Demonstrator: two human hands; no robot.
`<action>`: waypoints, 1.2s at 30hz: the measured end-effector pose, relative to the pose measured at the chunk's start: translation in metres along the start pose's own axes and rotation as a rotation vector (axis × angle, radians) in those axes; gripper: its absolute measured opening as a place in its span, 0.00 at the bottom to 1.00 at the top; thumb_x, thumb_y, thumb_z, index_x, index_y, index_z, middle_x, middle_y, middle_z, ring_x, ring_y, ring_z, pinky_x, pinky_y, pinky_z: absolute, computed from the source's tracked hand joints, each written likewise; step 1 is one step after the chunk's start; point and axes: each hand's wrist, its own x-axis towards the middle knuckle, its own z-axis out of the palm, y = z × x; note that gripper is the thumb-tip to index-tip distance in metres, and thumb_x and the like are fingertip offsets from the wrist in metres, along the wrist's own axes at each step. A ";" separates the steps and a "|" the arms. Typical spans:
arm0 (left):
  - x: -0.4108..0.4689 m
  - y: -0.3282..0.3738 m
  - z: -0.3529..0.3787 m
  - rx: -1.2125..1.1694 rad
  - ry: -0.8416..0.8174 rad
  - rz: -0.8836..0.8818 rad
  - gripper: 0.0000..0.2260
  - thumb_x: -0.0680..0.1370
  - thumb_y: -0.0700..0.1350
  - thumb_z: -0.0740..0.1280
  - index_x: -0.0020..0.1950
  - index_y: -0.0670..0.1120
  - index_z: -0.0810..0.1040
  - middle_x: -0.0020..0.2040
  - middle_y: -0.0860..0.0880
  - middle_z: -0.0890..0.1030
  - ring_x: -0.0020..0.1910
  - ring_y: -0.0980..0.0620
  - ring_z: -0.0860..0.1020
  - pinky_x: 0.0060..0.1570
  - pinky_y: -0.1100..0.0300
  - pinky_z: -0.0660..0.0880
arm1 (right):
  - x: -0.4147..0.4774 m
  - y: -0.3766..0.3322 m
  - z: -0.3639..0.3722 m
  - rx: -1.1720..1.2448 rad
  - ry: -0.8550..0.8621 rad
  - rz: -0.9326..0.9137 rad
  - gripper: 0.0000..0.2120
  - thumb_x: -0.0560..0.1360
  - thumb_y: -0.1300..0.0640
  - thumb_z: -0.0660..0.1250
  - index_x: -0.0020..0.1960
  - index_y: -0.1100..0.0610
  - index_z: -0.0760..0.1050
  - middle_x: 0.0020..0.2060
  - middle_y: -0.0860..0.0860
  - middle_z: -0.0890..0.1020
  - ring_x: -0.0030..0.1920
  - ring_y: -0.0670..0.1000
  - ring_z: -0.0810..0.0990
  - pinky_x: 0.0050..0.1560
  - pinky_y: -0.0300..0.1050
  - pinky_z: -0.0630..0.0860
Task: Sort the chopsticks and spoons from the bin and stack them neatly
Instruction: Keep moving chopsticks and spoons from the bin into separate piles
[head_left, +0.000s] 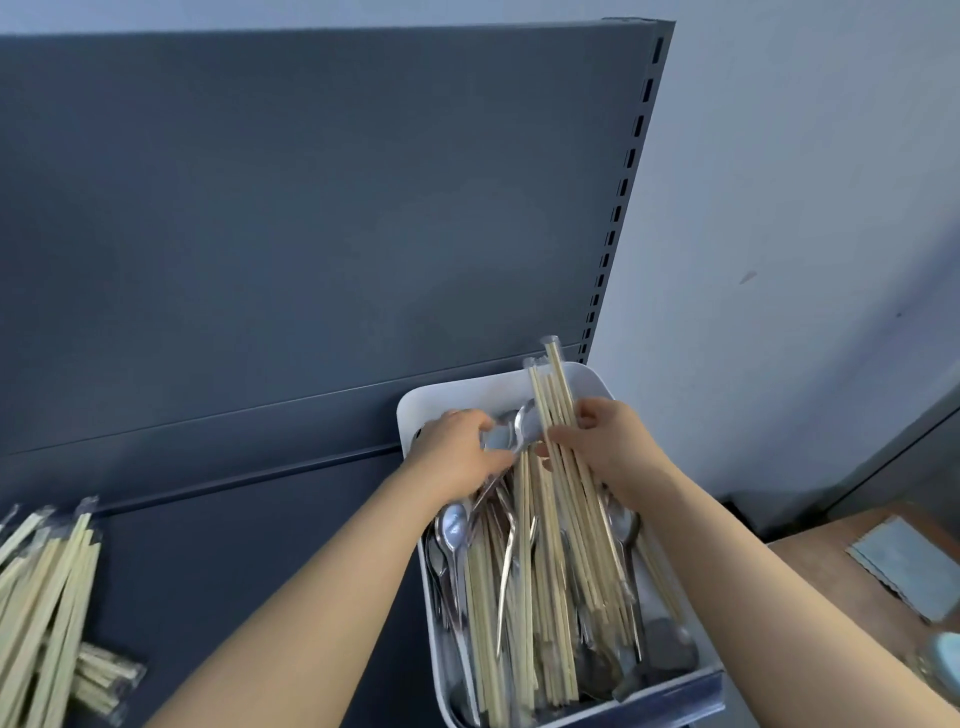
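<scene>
Over the one white rectangular plastic bin, the left hand grips two shiny metal spoons; the right hand clutches one bundle of pale wooden chopsticks. Far left of the bin lies one chopstick pile.

shop | slotted grey shelving unit against plain wall

Chopsticks and spoons in bin; chopstick pile far left on shelf
</scene>
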 end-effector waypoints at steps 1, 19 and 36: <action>-0.001 0.002 0.001 -0.046 -0.001 0.030 0.23 0.73 0.58 0.70 0.65 0.49 0.75 0.61 0.51 0.76 0.59 0.49 0.75 0.60 0.54 0.72 | 0.000 -0.001 0.000 0.039 -0.005 0.004 0.05 0.73 0.65 0.68 0.49 0.64 0.78 0.37 0.56 0.86 0.37 0.55 0.85 0.41 0.51 0.83; -0.002 0.006 0.022 -0.221 -0.112 -0.097 0.05 0.73 0.40 0.69 0.39 0.41 0.76 0.34 0.45 0.80 0.31 0.49 0.83 0.35 0.60 0.80 | -0.003 0.024 0.004 -0.221 0.008 0.213 0.06 0.75 0.65 0.62 0.40 0.63 0.75 0.36 0.61 0.83 0.34 0.59 0.83 0.35 0.53 0.82; 0.000 0.006 0.026 -0.341 -0.224 -0.083 0.07 0.78 0.46 0.67 0.45 0.43 0.74 0.39 0.48 0.76 0.33 0.52 0.76 0.42 0.55 0.78 | -0.013 0.013 -0.001 -0.223 -0.083 0.210 0.07 0.67 0.62 0.69 0.44 0.64 0.79 0.37 0.61 0.85 0.35 0.62 0.82 0.35 0.50 0.77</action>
